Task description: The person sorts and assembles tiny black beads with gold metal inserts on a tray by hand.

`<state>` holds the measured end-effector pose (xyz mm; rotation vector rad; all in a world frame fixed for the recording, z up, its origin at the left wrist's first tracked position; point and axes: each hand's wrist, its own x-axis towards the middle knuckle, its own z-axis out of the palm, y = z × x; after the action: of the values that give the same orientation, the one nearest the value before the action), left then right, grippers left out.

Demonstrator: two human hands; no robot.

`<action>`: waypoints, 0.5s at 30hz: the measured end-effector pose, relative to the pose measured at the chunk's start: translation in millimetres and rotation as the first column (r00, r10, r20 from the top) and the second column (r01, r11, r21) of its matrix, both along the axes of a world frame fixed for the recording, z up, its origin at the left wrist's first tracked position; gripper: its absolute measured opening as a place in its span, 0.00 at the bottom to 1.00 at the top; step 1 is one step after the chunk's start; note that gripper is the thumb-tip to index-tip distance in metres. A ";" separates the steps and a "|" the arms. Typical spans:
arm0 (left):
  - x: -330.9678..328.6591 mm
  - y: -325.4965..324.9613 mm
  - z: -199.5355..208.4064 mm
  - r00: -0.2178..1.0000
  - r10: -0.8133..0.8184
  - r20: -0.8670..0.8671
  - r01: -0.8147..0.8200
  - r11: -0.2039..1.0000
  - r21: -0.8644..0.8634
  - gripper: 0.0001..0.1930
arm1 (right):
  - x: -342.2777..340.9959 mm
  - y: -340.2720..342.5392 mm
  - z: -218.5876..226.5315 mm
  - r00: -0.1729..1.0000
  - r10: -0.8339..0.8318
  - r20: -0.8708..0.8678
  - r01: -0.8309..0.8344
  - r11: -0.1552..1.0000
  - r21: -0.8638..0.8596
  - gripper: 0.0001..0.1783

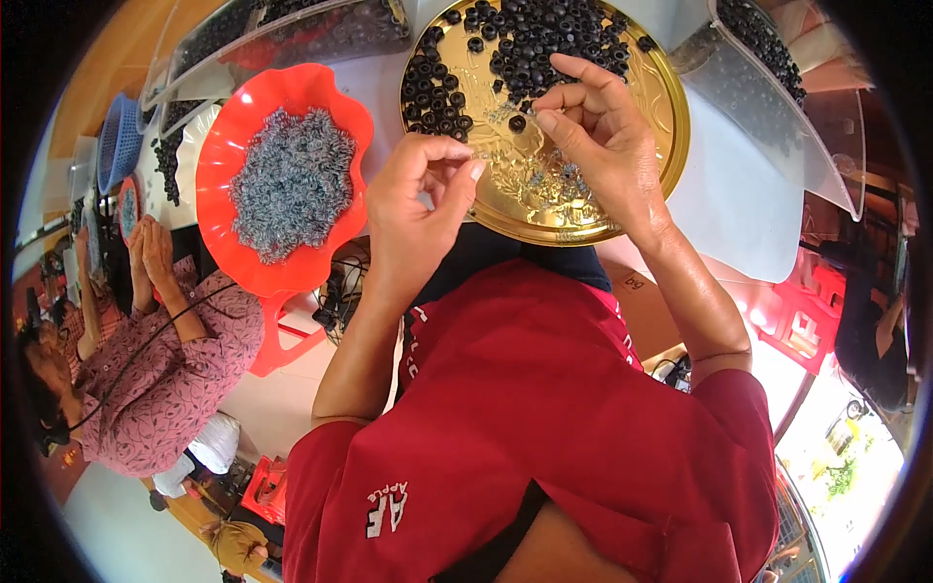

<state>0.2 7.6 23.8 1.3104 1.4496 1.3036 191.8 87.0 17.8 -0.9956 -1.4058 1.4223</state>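
Note:
Over the near left rim of a round golden tray [671, 146], my left hand [420, 199] has its thumb and index finger pinched together. What they hold, if anything, is too small to make out. Above the tray's right half, the thumb and index finger of my right hand [607, 141] are also closed, with a tiny wiry bit at their tips that I cannot identify. A single black ring-shaped part [517, 123] shows just left of those fingertips. Many similar black parts [544, 44] lie across the tray's far side, and small metal springs [559, 180] are scattered near its middle.
Left of the tray, a red wavy-rimmed bowl [219, 175] is heaped with small metal springs [292, 180]. Clear bins of black parts [758, 44] stand at the far right and far left. A person in a patterned shirt [175, 374] works at the left, near a blue basket [119, 141].

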 end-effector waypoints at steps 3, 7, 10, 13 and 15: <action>3.8 1.3 -4.6 0.924 0.037 -0.380 0.030 0.985 0.167 0.09 | 5.4 3.2 -9.4 0.985 0.016 0.172 -0.027 0.998 0.062 0.27; 2.6 10.5 -13.8 0.806 0.119 -0.580 0.117 0.928 0.353 0.10 | 1.1 -2.3 -5.1 0.939 0.064 0.337 -0.122 0.981 0.153 0.25; 4.1 14.0 -12.1 0.774 0.126 -0.620 0.106 0.940 0.323 0.11 | -2.3 -1.1 0.4 0.969 0.031 0.247 -0.084 0.974 0.208 0.24; 1.9 12.4 -10.8 0.777 0.151 -0.611 0.078 0.940 0.332 0.12 | 11.9 8.9 14.4 0.957 -0.065 0.284 0.011 0.983 0.185 0.20; -1.9 9.0 -12.2 0.793 0.147 -0.592 0.073 0.941 0.331 0.13 | 29.1 21.1 7.4 0.955 -0.097 0.279 0.030 0.972 0.234 0.17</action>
<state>-1.7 16.6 11.7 2.0909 1.7274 1.2469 220.9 108.1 25.2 -1.1193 -1.6900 1.0681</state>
